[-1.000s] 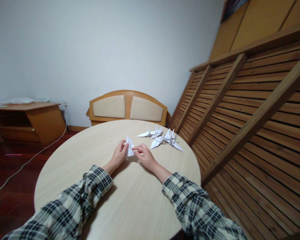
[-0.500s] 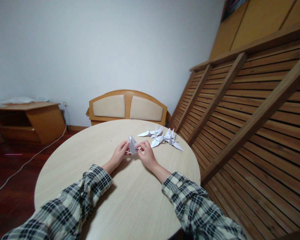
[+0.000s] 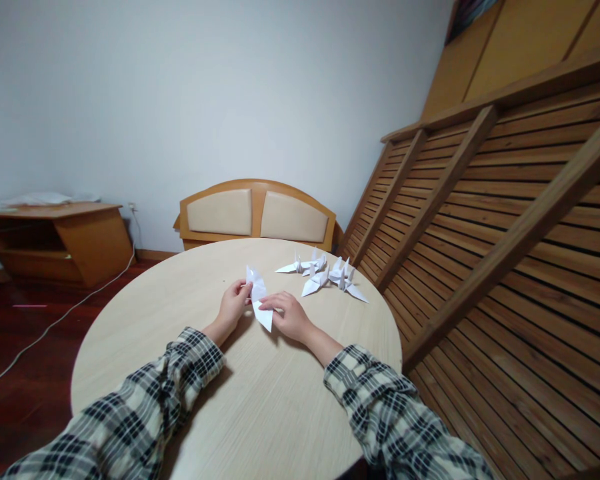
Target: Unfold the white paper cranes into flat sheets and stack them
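Note:
Between my hands, a white folded paper crane [image 3: 264, 317] is held just over the table, one pointed flap reaching down toward me and another part standing up at the far end. My left hand [image 3: 234, 303] pinches its left edge between thumb and fingers. From the right, my right hand [image 3: 289, 316] grips the near flap, with fingers on top and the thumb hidden. Several finished white paper cranes [image 3: 316, 283] stand in a cluster beyond my right hand, wings spread and apart from the held one.
The round pale wooden table [image 3: 150, 320] lies under both hands. Behind it rises a padded headboard [image 3: 257, 207]. A slatted wooden frame [image 3: 480, 220] leans along the right side. At the left stand a low wooden cabinet [image 3: 95, 240] and a white cable [image 3: 60, 319] on the floor.
The held paper has turned and spread open, with one flap now pointing toward me. My right hand has moved slightly down and lies flatter over it; the clustered cranes have stayed put.

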`<state>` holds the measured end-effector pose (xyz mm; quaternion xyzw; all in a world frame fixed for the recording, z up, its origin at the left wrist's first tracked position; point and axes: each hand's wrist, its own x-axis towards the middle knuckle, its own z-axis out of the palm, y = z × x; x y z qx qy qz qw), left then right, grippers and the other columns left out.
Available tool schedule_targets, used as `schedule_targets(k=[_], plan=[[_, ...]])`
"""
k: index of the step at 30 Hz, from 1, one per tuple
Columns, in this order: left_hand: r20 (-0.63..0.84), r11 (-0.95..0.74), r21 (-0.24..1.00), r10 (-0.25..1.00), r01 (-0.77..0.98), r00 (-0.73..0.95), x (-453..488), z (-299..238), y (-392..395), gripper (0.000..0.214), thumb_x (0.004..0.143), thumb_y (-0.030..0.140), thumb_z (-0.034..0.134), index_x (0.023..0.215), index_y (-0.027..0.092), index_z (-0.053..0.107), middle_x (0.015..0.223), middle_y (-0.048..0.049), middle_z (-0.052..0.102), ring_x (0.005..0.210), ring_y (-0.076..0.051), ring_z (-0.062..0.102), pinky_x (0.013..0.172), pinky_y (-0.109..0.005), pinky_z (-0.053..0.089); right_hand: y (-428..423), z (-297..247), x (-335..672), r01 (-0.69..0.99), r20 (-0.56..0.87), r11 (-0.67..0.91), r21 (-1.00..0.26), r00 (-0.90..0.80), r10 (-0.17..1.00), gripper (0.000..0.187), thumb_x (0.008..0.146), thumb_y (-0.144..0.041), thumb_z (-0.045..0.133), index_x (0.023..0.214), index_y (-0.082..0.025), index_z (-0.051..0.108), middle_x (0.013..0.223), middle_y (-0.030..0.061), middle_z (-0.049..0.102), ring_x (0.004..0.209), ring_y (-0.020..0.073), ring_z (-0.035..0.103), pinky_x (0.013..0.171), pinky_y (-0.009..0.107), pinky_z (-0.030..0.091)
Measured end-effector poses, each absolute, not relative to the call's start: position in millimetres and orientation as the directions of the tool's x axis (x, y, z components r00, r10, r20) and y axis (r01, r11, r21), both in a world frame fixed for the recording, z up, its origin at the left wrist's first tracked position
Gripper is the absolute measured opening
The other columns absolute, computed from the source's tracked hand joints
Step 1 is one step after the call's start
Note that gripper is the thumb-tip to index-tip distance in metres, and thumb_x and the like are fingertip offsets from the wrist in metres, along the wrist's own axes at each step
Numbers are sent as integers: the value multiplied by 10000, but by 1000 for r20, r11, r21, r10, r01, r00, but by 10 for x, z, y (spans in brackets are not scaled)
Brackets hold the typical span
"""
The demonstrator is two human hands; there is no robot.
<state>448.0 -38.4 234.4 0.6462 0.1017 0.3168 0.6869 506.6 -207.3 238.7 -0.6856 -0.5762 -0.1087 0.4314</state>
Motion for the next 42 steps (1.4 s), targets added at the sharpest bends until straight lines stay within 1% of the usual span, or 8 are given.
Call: schedule_targets(k=[6,14,19,23,29,34,38,42], plan=[[205,47,956,606,-291,769,4445,2406,-420,521,573,588,744,834,158,607,753,-11,615,663,-146,586,578,-250,486,-2076,2377,5081,892,626,33,-451,289,724,374,752,45,515,867,-238,729,1124,22,708,1050,187,630,958,403,431],[210,55,959,523,-278,826,4463,2391,-454,459,642,530,693,911,167,610,782,-13,618,650,-134,564,547,-225,438,-2093,2415,5052,813,688,-1,-582,494,531,275,928,-235,520,1185,-228,617,1089,79,593,964,170,588,838,313,490],[187,110,960,427,-256,885,4478,2335,-474,386,698,481,674,924,175,605,734,12,587,584,-111,516,515,-214,387,-2079,2387,5124,775,620,-31,-632,529,579,239,965,-301,483,819,-181,630,843,46,606,859,172,570,790,305,447],[281,-44,957,395,-287,875,4457,2367,-503,373,740,471,637,954,167,603,762,-4,595,614,-125,511,552,-237,396,-2041,2377,5097,794,606,-25,-607,483,632,277,946,-315,522,710,-185,582,750,15,565,766,154,537,740,283,420],[499,-366,859,446,-358,743,4432,2399,-502,248,774,381,628,917,197,544,858,-19,595,786,-168,574,674,-276,457,-2038,2410,5076,850,693,-102,-517,485,534,160,872,-179,580,714,-194,593,762,15,578,793,165,546,766,293,408],[480,-481,818,270,-315,835,4361,2439,-579,268,861,444,526,781,193,572,752,-9,593,711,-172,552,672,-290,449,-2067,2465,5076,878,731,-159,-452,466,499,154,899,-224,578,749,-199,605,810,35,586,842,187,549,798,316,412],[462,-392,852,248,-347,852,4342,2467,-616,312,841,498,544,791,193,590,758,-6,602,752,-176,556,745,-303,461,-2060,2472,5051,899,739,-125,-421,419,528,160,937,-236,534,822,-199,639,862,48,597,886,192,553,833,336,420],[370,-159,928,299,-336,880,4358,2469,-605,342,775,514,643,845,188,566,799,-6,610,740,-168,584,697,-303,498,-2049,2455,5035,900,731,-109,-423,410,546,128,925,-227,544,883,-205,663,938,62,595,934,201,554,871,365,434]])
